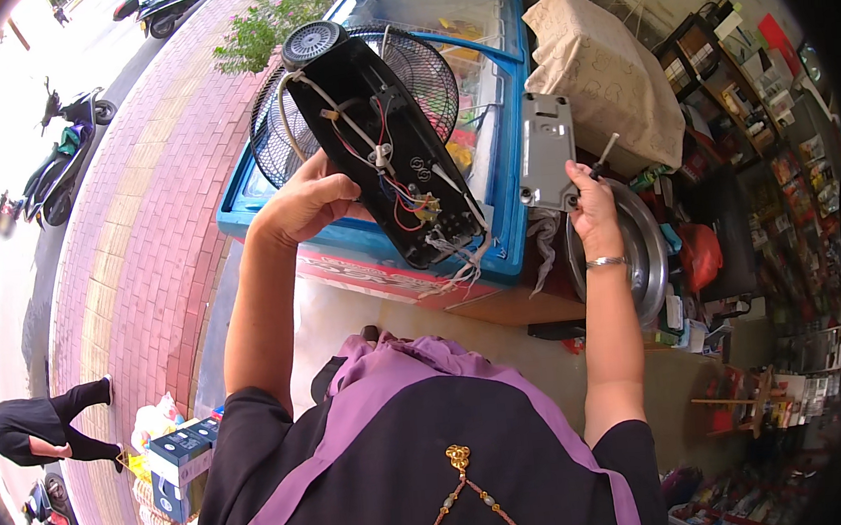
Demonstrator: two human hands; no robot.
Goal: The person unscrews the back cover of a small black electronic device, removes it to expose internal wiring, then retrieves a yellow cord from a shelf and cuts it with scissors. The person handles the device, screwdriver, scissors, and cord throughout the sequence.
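My left hand [310, 200] is closed around the side of an electric fan's black housing [370, 137]. The housing's inside lies bare, with red, blue and white wires and a small circuit part showing; frayed white strands hang at its near end. Behind it is the round black wire fan guard [431, 67], lying over a blue-framed chest freezer [512, 224]. Off to the right, my right hand [592, 202] grips a flat grey cover [548, 151] by its lower right edge. A slim tool like a screwdriver [606, 154] sticks out beside those fingers.
A patterned cloth [604, 76] drapes a box-like thing right of the freezer. Below it stands a round metal basin [646, 253]. Crowded shelves [789, 130] line the far right. On the left are brick paving, parked scooters [66, 158], stacked boxes [180, 459] and a walking person [30, 432].
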